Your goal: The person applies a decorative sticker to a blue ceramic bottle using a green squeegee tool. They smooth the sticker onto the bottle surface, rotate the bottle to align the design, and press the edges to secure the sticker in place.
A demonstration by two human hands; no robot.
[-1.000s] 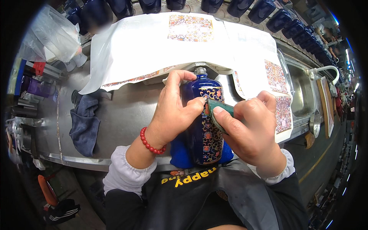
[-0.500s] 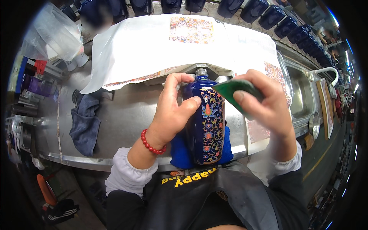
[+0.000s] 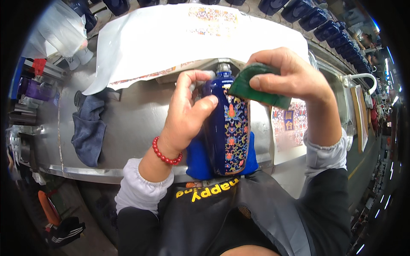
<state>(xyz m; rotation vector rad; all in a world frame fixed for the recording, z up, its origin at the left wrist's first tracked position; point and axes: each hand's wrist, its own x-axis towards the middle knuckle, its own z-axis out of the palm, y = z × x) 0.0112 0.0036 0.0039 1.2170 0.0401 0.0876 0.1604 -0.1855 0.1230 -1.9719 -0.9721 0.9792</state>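
Note:
A dark blue glass bottle (image 3: 215, 132) lies in front of me, its clear neck pointing away. Down its right part runs a colourful floral decal (image 3: 236, 136). My left hand (image 3: 188, 106), with a red bead bracelet on the wrist, grips the bottle near its shoulder, thumb on top. Between thumb and fingers my right hand (image 3: 284, 79) holds a green squeegee (image 3: 260, 88), its left corner at the upper part of the decal; whether it touches I cannot tell. Under the bottle lies a bright blue cloth (image 3: 197, 160).
White decal sheets (image 3: 145, 42) cover the back of the metal worktop (image 3: 128, 136). A grey-blue rag (image 3: 89, 132) lies at left, another printed sheet (image 3: 290, 132) at right. Beyond stand rows of blue bottles (image 3: 299, 10). A white tap (image 3: 365, 79) is at the right.
My right hand has brought the squeegee slightly left and up, and turned it flatter. The left hand keeps its hold on the bottle. The whole view has shifted a little.

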